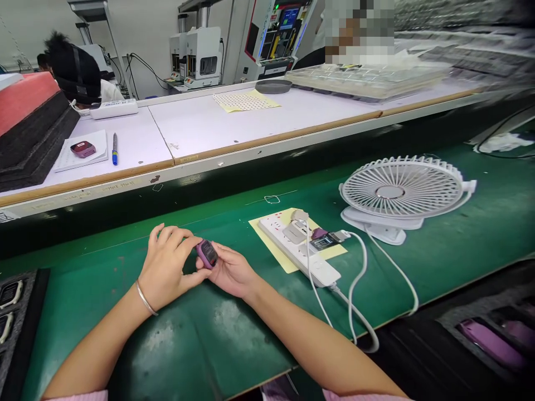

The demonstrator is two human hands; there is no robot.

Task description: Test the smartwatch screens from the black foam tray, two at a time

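Note:
Both my hands meet over the green mat near its middle. A small purple device [207,253] with a dark screen sits between them. My left hand [167,262], with a thin bracelet on its wrist, curls its fingers round the device's left side. My right hand [229,271] cups it from below and the right, fingers closed on it. The device is lifted slightly off the mat.
A white power strip [321,268] lies on a yellow sheet to the right, with plugs, white cables and another purple device [324,238]. A white desk fan [401,192] stands beyond. Dark foam trays sit at left [12,301] and right [493,340]. Other people work behind the raised white shelf [217,125].

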